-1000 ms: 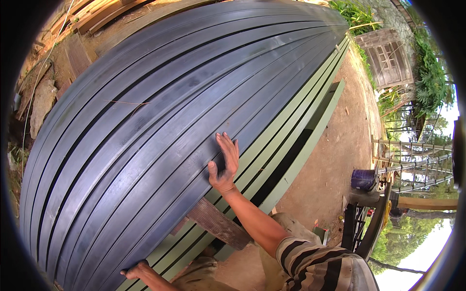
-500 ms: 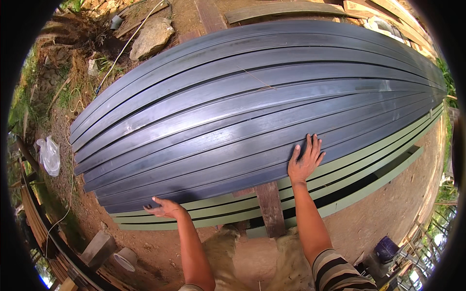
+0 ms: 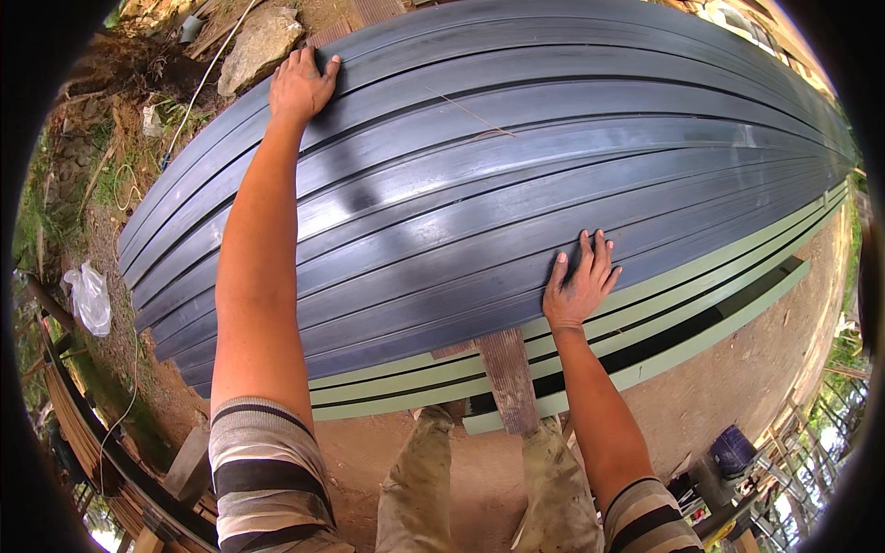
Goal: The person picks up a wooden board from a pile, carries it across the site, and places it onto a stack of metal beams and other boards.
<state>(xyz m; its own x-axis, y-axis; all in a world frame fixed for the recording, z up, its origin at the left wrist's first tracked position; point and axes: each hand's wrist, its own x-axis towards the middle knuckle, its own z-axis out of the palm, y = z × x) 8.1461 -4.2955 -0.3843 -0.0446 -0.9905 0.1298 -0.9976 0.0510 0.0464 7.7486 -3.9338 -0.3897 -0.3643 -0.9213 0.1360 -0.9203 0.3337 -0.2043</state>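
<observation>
- White plastic bag (image 3: 89, 297) lies on the dirt ground (image 3: 737, 369) at the far left, well apart from the work.
- Pale rock (image 3: 261, 41) sits at the upper left, just beyond the far edge of the stack.
- Left hand (image 3: 300, 85) is stretched far out, palm down on the far edge of the dark grey painted slats (image 3: 516, 175). Fingers lie flat and close together, tips curling over the edge; nothing is held.
- The dark grey painted slats form a broad stack of long strips laid side by side, spanning the view from left to right in front of the person.
- Wooden crosspiece (image 3: 508, 380) juts out from under the near edge of the stack, between the person's knees.
- Right hand (image 3: 578, 288) rests palm down on the nearest dark slats, close to the near edge. Fingers are spread fairly wide and flat; nothing is held.
- Pale green slats (image 3: 701, 276) lie just beside the dark ones along the near edge, running off to the right.
- Dark blue bucket (image 3: 735, 450) stands on the ground at the lower right, well apart from the stack.
</observation>
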